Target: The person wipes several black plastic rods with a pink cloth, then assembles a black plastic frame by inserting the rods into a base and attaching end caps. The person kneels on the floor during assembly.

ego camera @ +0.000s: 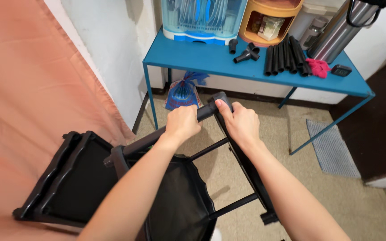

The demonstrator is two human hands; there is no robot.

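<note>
The grip of the left hand (182, 122) is clenched around a black plastic tube (166, 134) that slants from the middle of the frame down toward the lower left, and the grip of the right hand (242, 122) is clenched just beside it on a black plastic corner joint (220, 99) at the top of a black rack frame (246, 169), the thumb pressed on the joint. The two hands sit close together at the centre of the picture, with the joint between and just above them. From the joint a second black leg runs down to the lower right, crossed by two thin black rods (233, 206). Below the forearms, at lower left, lie stacked black plastic trays (68, 178) with raised rims. At the top of the frame a blue metal tabletop (202, 60) carries a bundle of black plastic tubes (287, 56) and loose black connectors (246, 53)
</note>
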